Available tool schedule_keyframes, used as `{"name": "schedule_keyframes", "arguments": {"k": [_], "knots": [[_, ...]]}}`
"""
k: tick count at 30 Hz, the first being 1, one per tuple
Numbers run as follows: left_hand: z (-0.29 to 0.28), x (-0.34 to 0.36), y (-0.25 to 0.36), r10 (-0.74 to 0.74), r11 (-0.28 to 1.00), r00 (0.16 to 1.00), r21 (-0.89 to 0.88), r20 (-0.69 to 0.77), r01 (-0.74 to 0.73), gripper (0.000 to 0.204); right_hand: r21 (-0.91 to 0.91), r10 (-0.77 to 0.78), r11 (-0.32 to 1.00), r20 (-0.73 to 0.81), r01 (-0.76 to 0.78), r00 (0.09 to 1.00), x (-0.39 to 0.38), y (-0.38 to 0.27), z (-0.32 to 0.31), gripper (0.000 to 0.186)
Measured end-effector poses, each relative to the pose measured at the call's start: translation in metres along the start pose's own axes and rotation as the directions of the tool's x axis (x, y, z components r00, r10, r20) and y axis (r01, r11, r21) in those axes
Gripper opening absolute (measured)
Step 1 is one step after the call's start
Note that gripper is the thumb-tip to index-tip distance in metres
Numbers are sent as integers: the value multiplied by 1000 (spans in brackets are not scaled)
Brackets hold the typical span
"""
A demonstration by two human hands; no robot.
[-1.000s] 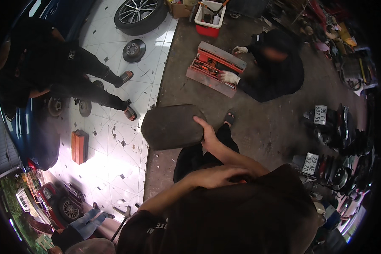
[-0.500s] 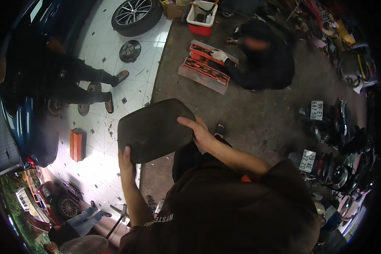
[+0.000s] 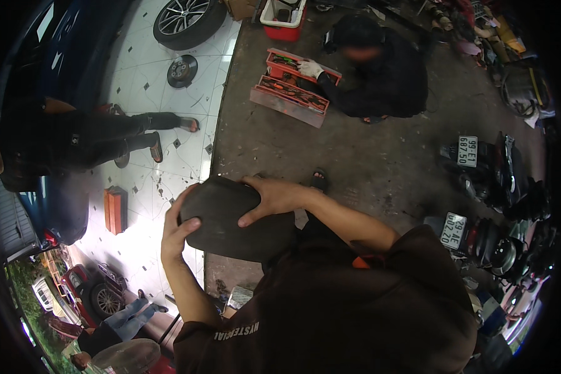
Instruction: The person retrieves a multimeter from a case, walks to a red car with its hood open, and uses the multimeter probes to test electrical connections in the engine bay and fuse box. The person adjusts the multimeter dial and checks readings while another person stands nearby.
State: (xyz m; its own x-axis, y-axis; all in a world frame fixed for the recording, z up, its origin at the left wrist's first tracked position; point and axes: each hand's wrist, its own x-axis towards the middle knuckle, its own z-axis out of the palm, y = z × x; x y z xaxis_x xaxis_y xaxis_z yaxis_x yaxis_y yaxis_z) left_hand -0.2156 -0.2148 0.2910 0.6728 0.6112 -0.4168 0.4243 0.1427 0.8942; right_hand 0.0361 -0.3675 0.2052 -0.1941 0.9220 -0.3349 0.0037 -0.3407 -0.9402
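Note:
Both hands hold a dark, slab-like pad with rounded corners (image 3: pixel 227 215) in front of my body. My left hand (image 3: pixel 181 225) grips its left end, with the thumb on the upper face. At the far edge, my right hand (image 3: pixel 273 198) clasps it, fingers over the edge and thumb pressed on the face. The pad's near right end lies against my dark shirt. Its underside and some of my fingertips are hidden.
Ahead, a crouching person reaches a gloved hand (image 3: pixel 310 68) into an open red toolbox (image 3: pixel 293 106). Someone stands at left by a dark blue car. A wheel (image 3: pixel 187 23), a brake disc (image 3: pixel 182 71) and a red block (image 3: pixel 114 210) lie on white tiles. Motorbikes (image 3: pixel 486 168) stand at right.
The pad has tilted and come nearer my body. My right hand has shifted left along it, and my left hand has moved up round its end. The person at left has stepped.

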Motion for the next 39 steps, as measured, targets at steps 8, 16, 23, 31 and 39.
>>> {"name": "schedule_keyframes", "arguments": {"k": [8,16,23,31,39], "knots": [[41,28,5,51,938,966,320,255,-134,49,-47,19,999,62,-16,998,-17,19,-3,105],[64,24,6,29,955,981,286,191,-84,31,-123,10,992,62,-2,998,-26,24,-8,101],[58,-1,-46,64,997,952,-19,-300,-72,50,285,49,958,-195,9,980,-10,49,8,104],[101,-18,-79,-29,968,791,-215,-612,-131,52,427,150,903,-393,35,907,2,55,25,103],[105,-29,-66,93,990,777,-24,-622,-137,39,770,250,638,-185,-18,950,-16,47,8,89]]}}
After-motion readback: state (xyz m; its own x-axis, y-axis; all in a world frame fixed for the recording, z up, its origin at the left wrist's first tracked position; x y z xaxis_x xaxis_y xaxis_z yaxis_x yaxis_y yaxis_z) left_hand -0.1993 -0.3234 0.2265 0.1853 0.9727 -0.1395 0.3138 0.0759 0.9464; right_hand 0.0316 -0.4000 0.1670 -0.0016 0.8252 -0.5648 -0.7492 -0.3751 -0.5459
